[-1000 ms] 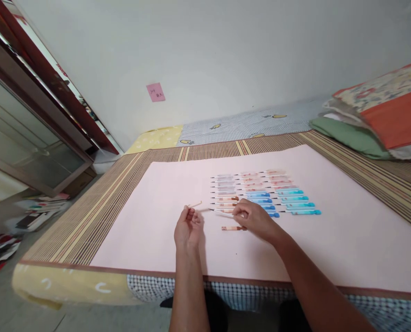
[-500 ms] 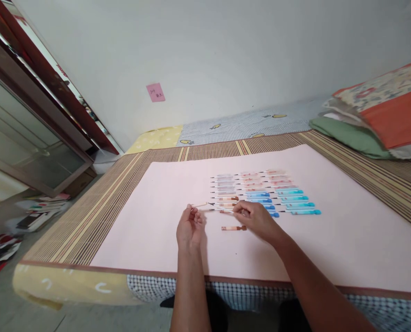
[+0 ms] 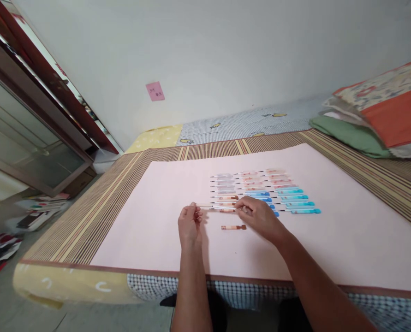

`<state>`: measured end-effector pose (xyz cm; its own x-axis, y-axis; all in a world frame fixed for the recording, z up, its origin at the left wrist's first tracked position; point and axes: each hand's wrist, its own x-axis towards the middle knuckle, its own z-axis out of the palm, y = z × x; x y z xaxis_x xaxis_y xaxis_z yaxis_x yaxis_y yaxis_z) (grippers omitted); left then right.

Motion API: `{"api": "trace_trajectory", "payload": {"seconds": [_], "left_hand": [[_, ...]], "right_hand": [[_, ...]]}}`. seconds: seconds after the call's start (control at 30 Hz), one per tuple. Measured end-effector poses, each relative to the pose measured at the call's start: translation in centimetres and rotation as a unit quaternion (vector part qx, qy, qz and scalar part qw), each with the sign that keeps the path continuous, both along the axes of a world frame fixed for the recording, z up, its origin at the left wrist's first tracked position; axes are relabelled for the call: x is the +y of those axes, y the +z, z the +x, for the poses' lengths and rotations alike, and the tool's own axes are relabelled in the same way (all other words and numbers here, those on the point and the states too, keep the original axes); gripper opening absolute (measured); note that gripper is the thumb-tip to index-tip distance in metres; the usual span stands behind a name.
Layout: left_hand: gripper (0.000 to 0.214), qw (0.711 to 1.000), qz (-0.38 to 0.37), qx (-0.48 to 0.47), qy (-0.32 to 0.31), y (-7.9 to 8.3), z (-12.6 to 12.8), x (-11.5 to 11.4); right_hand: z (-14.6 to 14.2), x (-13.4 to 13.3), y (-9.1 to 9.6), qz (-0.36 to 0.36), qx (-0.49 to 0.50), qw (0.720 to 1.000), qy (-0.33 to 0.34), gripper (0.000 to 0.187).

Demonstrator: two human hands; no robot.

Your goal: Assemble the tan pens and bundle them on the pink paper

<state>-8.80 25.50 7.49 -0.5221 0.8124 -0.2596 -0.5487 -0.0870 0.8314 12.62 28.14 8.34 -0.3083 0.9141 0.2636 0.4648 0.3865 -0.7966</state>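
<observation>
- A narrow pale tube (image 3: 202,204) is pinched by the fingers of the left hand (image 3: 189,222); a thin white stick (image 3: 223,208) is gripped at its far end by the fingers of the right hand (image 3: 259,217)
- Tube and stick are held nearly end to end above the pink sheet (image 3: 146,226); whether the tip is seated inside the tube or only overlaps it cannot be told
- Tip could be missed or bent if the two are pushed together off-line; likely cause: a grip so far back on the stick
- Tube could be slipped or squashed if pinched too hard by the left fingers
- Blue pieces (image 3: 260,194) are partly covered by the right hand; these could be knocked askew if the wrist is dropped
- A loose brown piece (image 3: 233,227) is left just below the right hand; it could be swept aside by the forearm; turquoise pieces (image 3: 305,204) are set farther right
</observation>
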Motion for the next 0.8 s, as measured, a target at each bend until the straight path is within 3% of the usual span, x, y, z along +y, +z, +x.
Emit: {"api": "trace_trajectory", "payload": {"seconds": [0.37, 0.5, 0.63, 0.8], "left_hand": [[0.024, 0.989, -0.027, -0.099, -0.111, 0.0, 2.7, 0.2], [0.018, 0.982, -0.039, -0.146, -0.115, 0.1, 3.1, 0.3], [0.02, 0.961, -0.067, -0.249, -0.103, 0.3, 2.6, 0.4], [0.026, 0.936, -0.024, -0.336, -0.097, 1.0, 1.8, 0.3]], "right_hand": [[-1.2, -0.6, 0.6, 0.058, 0.027, 0.998, 0.011, 0.016], [-1.5, -0.6, 0.4, 0.057, 0.055, 0.997, -0.01, 0.015], [-1.5, -0.5, 0.2, 0.016, 0.088, 0.996, -0.012, 0.035], [-0.6, -0.1, -0.4, -0.014, -0.034, 0.998, 0.058, 0.009]]}}
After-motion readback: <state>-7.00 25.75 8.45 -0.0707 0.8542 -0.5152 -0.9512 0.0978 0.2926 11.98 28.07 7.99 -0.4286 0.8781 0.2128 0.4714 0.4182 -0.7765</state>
